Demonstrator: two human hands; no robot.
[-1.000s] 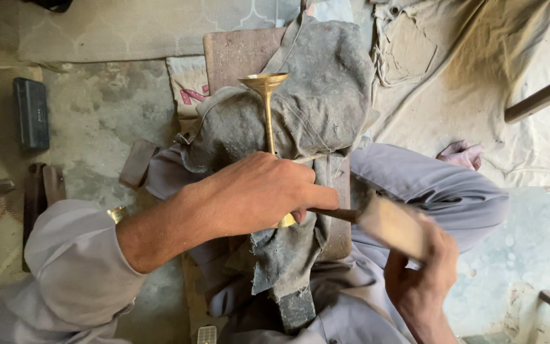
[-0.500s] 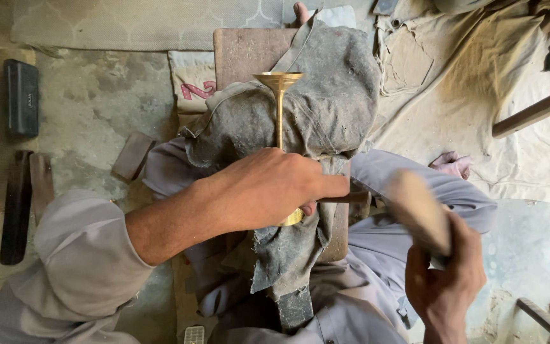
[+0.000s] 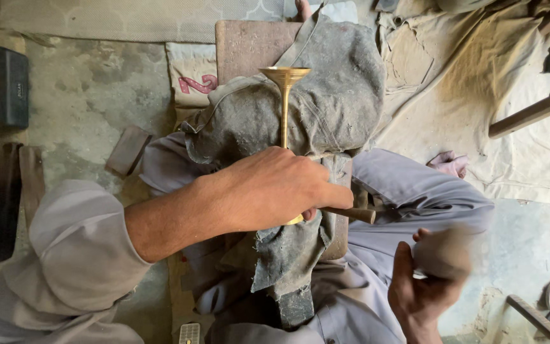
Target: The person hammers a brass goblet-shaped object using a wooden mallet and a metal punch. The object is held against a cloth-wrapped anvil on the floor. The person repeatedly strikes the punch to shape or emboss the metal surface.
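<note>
**Brass stem pinned on padded block**

The grey cloth point(image 3: 326, 108) is cushioning a block across the lap. The left hand point(image 3: 268, 191) is clamping the brass goblet-shaped piece point(image 3: 284, 95) by its base; stiff, slick metal, thin stem probably bendable, so the base looks the safest hold. The right hand point(image 3: 431, 280), gripping a blurred wooden tool, is sitting lower than a second ago.

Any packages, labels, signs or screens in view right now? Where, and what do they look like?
Printed sack cloth: flat on the floor, upper middle, pale cream with red marking, partly under the grey rag.
Small device: bottom edge, pale, rectangular, gridded face; too small to tell more.
</note>
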